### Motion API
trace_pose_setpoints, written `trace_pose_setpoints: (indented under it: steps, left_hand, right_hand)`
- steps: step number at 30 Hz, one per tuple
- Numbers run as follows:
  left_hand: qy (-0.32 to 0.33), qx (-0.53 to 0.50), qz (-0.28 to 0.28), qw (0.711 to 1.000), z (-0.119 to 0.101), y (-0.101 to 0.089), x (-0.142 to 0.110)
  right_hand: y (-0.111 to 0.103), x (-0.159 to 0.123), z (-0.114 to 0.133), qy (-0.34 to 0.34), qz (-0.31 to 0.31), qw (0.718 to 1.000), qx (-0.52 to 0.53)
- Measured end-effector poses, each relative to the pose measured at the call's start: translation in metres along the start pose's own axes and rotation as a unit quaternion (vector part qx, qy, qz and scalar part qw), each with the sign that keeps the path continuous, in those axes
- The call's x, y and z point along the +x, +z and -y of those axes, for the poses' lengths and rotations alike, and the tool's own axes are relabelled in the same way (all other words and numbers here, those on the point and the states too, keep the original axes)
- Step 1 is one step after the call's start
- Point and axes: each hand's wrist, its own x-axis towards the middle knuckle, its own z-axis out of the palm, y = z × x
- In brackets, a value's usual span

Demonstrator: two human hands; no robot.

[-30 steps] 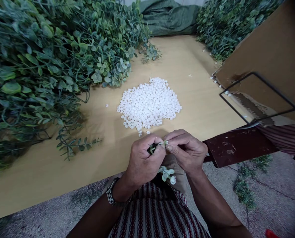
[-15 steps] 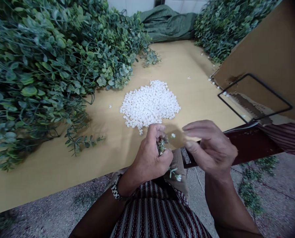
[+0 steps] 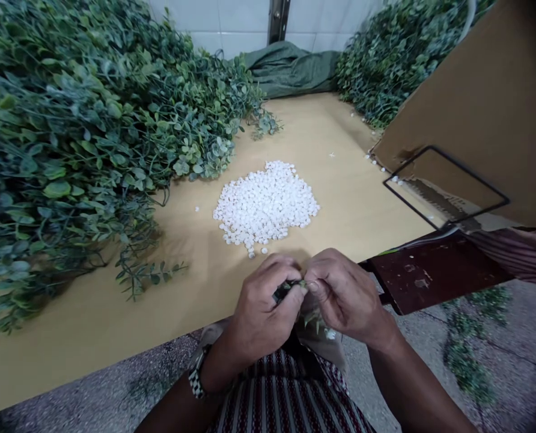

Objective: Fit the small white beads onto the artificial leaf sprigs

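My left hand (image 3: 263,313) is closed around an artificial leafy sprig (image 3: 312,319), mostly hidden in the palm. Below the fingers a piece of it hangs down with a small white flower (image 3: 330,333) at its end. My right hand (image 3: 347,297) meets the left one, its thumb and forefinger pinching a green tip of the sprig. Whether a small white piece is also between those fingertips cannot be made out. Just beyond both hands a heap of small white flower pieces (image 3: 268,201) lies on the tan tabletop (image 3: 182,325).
Piled artificial greenery (image 3: 106,120) covers the left side, with more greenery (image 3: 380,66) at the back right. A cardboard sheet (image 3: 484,108) and a black wire frame (image 3: 448,159) stand to the right. A green sack (image 3: 290,69) lies at the back.
My right hand has come in from the right, and its fingers have closed at the sprig in my left hand. The camera view has tipped up slightly.
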Motion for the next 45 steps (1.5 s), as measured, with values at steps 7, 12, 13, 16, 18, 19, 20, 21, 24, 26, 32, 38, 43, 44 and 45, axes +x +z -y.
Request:
trace_pose_setpoints:
  steps: [7,12,13,16,18,19,20,21,24,26,32,38,43,44,45]
  left_hand:
    - [0.006,0.012,0.004,1.0,0.0,-0.005,-0.004]
    - [-0.174,-0.109,-0.037,0.978,0.001,-0.012,0.004]
    - [-0.209,-0.146,-0.052,0.966,0.002,-0.013,0.005]
    - [-0.255,-0.214,-0.093,0.938,0.007,-0.014,0.009]
    - [-0.257,-0.228,-0.108,0.933,0.009,-0.013,0.01]
    - [-0.256,-0.23,-0.112,0.932,0.009,-0.013,0.01]
    - [-0.254,-0.229,-0.114,0.933,0.009,-0.013,0.01]
    - [-0.251,-0.224,-0.112,0.935,0.009,-0.012,0.009]
    - [-0.231,-0.189,-0.1,0.949,0.007,-0.013,0.007]
    - [-0.213,-0.163,-0.094,0.959,0.007,-0.012,0.005]
    - [-0.187,-0.119,-0.086,0.971,0.009,-0.011,0.002]
    - [-0.178,-0.112,-0.097,0.973,0.007,-0.011,0.004]
    - [-0.157,-0.116,-0.103,0.975,0.01,-0.01,0.004]
    - [-0.155,-0.115,-0.104,0.976,0.01,-0.01,0.004]
    - [-0.155,-0.113,-0.105,0.976,0.011,-0.01,0.004]
  right_hand:
    - [0.008,-0.001,0.007,0.038,-0.008,0.999,0.0]
    - [0.01,0.018,-0.023,0.055,-0.013,0.997,0.044]
    - [0.012,0.022,-0.032,0.057,-0.01,0.998,0.02]
    - [0.019,0.031,-0.053,0.041,0.058,0.996,-0.061]
    - [0.023,0.032,-0.059,0.021,0.083,0.991,-0.099]
    - [0.025,0.031,-0.061,0.016,0.082,0.99,-0.114]
    - [0.027,0.031,-0.061,0.014,0.078,0.989,-0.127]
    - [0.027,0.029,-0.06,0.013,0.074,0.987,-0.139]
    - [0.025,0.026,-0.057,0.031,0.072,0.982,-0.174]
    - [0.019,0.024,-0.056,0.062,0.084,0.978,-0.178]
    - [0.003,0.021,-0.057,0.141,0.133,0.975,-0.112]
    - [0.004,0.019,-0.062,0.138,0.077,0.983,-0.092]
    - [-0.001,0.013,-0.062,0.084,0.019,0.994,-0.069]
    - [-0.003,0.012,-0.061,0.067,0.018,0.995,-0.067]
    - [-0.004,0.012,-0.06,0.047,0.02,0.996,-0.069]
